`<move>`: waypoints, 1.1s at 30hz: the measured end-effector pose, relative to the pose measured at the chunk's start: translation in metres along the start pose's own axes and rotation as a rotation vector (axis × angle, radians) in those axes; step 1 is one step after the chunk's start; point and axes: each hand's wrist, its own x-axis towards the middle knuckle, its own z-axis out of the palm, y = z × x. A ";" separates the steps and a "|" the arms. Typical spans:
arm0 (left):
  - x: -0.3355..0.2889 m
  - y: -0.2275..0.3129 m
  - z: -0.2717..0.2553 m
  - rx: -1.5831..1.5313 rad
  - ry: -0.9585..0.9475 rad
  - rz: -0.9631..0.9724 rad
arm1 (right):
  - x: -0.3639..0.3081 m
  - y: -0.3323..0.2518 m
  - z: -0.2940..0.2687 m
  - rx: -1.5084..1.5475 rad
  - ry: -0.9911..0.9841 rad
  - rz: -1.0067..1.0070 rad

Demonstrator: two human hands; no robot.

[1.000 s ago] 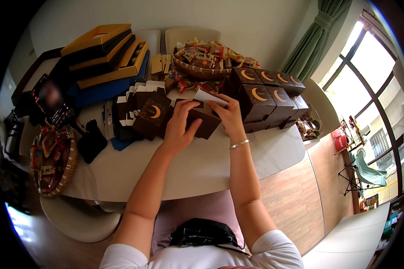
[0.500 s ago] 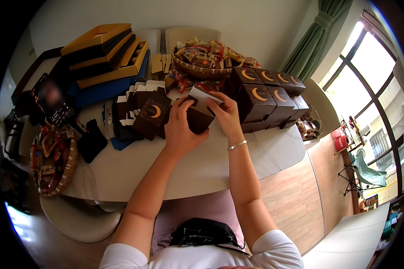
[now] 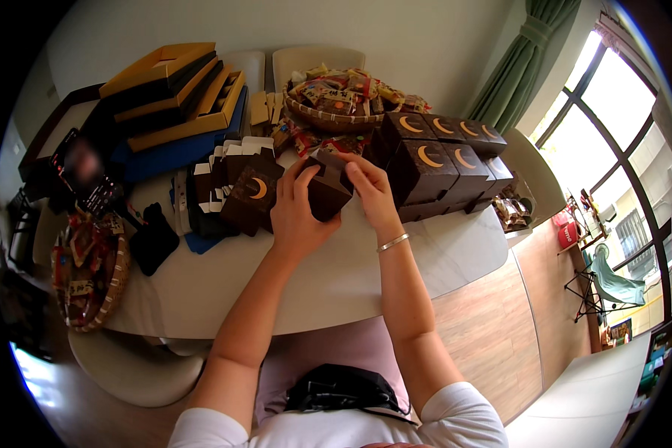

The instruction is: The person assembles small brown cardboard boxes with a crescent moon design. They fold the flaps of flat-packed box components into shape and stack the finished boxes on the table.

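Between my hands, over the white table, is a small dark brown cardboard box (image 3: 330,198). My left hand (image 3: 297,213) wraps round its left side, thumb low and fingers over the upper edge. At its top right, my right hand (image 3: 372,196) pinches the flap edge with thumb and fingers. Just left of the box lie flat, unfolded brown cartons (image 3: 248,190) with a gold crescent and white tabs. To the right stands a stack of closed boxes (image 3: 428,166) bearing the same crescent.
A wicker basket of wrapped snacks (image 3: 336,112) sits at the back, another basket (image 3: 89,276) at the left edge. Yellow-and-black trays (image 3: 173,93) are piled at back left, near a phone with a lit screen (image 3: 88,172). A black cloth pouch (image 3: 154,240) lies by the left basket.
The box's pale flap, raised before, has folded down, and dark sides now show on top. My right hand has shifted slightly left and down along the box.
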 end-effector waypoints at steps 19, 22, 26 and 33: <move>0.001 0.000 -0.002 0.050 -0.016 -0.037 | 0.006 0.017 0.012 -0.465 0.009 -0.250; 0.001 -0.001 -0.003 0.023 -0.002 -0.059 | 0.004 0.013 0.018 -0.597 -0.005 -0.374; 0.002 -0.003 -0.003 0.042 -0.008 -0.004 | 0.004 0.015 0.018 -0.691 -0.001 -0.422; 0.005 -0.002 -0.005 -0.309 0.058 -0.107 | -0.003 0.008 0.030 -0.501 0.093 -0.393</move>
